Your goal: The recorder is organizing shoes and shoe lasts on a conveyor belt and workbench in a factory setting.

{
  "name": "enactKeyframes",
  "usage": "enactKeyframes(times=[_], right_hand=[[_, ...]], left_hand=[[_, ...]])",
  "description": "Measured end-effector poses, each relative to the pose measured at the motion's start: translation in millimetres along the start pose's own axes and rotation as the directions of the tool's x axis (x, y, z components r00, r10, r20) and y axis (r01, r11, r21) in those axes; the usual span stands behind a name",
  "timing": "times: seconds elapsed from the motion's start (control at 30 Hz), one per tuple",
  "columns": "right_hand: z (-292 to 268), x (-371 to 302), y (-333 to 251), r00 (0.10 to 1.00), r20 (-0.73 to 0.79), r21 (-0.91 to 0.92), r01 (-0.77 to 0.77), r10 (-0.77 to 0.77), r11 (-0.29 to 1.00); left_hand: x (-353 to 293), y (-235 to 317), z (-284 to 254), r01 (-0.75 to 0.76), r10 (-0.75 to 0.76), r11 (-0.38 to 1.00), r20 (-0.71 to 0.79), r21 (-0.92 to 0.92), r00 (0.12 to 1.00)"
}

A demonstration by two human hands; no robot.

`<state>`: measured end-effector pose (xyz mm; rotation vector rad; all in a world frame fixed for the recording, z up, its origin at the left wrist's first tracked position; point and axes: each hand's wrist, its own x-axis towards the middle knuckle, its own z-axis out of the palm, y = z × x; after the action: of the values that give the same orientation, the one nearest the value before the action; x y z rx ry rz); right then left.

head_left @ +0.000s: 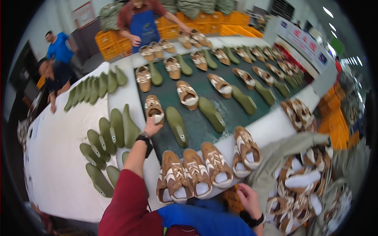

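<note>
My left hand point(152, 126) reaches over the green conveyor belt point(169, 135) and grips the heel end of a brown and white sneaker point(153, 107) at the belt's left end. Beside that shoe lies an olive-green shoe last point(177, 126). My right hand point(249, 201) hangs low by the near table edge, fingers loosely bent and apart, with nothing visible in it. Close to it, several sneakers point(215, 163) with white stuffing stand in a row on the white near ledge. To its right, a grey-green cloth sack point(271, 155) holds a heap of similar sneakers point(301, 192).
Sneakers and lasts line the belt in rows. More lasts point(104, 135) lie on the white table point(59, 157) at left. Across the belt, a person in a blue apron point(143, 29) handles sneakers. Two people point(59, 74) are at far left. Orange crates point(108, 45) stand behind.
</note>
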<state>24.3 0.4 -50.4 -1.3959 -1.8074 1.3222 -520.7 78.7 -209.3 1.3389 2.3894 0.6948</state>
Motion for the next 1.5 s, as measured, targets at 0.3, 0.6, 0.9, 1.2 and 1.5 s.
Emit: enactKeyframes(times=[0.3,0.6,0.9,1.2,1.5], right_hand=[[-32,72,18,0.883,-0.071,-0.653,0.311,-0.464,0.691],[-47,113,53,0.95,0.085,-0.744,0.26,-0.3,0.615],[-45,100,16,0.883,0.023,-0.602,0.388,-0.47,0.698],[1,13,-52,0.804,0.162,-0.186,0.595,-0.573,0.782],[-1,-4,-46,0.652,0.186,-0.089,0.757,-0.735,0.648]], left_hand=[[-156,112,-104,-0.064,0.174,0.936,0.297,-0.346,0.939],[-317,179,-83,-0.291,0.331,0.943,0.349,-0.163,0.877],[-354,160,-79,-0.173,0.169,0.984,0.088,0.032,0.982],[-332,230,-54,-0.111,0.213,0.835,0.131,-0.539,0.968],[-298,257,-22,-0.08,0.124,0.601,-0.006,-0.795,0.992]])
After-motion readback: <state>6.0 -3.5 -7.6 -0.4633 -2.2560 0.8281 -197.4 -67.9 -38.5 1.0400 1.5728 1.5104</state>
